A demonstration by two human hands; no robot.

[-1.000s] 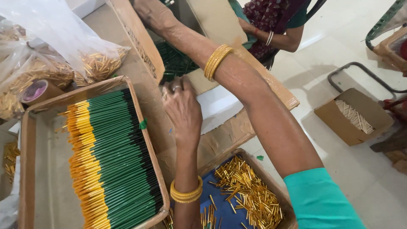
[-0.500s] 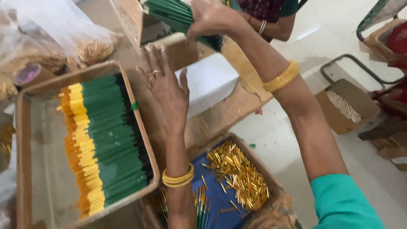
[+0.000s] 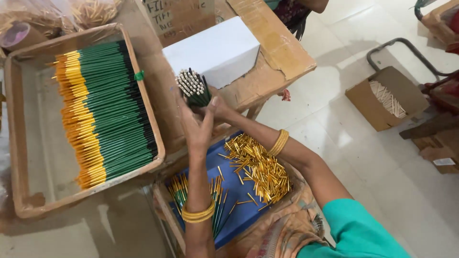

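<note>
We hold a bundle of green pencils (image 3: 193,88) upright between both hands, blunt ends facing the camera, above the edge of a cardboard worktable (image 3: 267,62). Our left hand (image 3: 193,126) presses flat against the near side of the bundle, fingers extended rather than curled; our right hand (image 3: 217,107) wraps round it from the other side, thumb up, closed on the sticks. Both wrists carry yellow bangles.

Just behind the bundle lies a white box (image 3: 215,50). To the left, a shallow cardboard tray (image 3: 28,143) holds a neat row of finished green pencils with yellow ferrule ends (image 3: 103,112). Below our forearms sits a lap tray with a blue liner (image 3: 239,210), a loose heap of gold metal ferrules (image 3: 256,165) on one side and a few green pencils (image 3: 179,191) on the other. Across the tiled floor (image 3: 334,143), well apart, stands an open carton of pale sticks (image 3: 387,98).

The risk, as we judge it, lies in the grip: the left palm only steadies, so the right hand does the holding. A slackened squeeze or a tilt could let the pencils fan out and spill into the ferrule heap or onto the floor. An elbow dropping could also scatter the ferrules.
</note>
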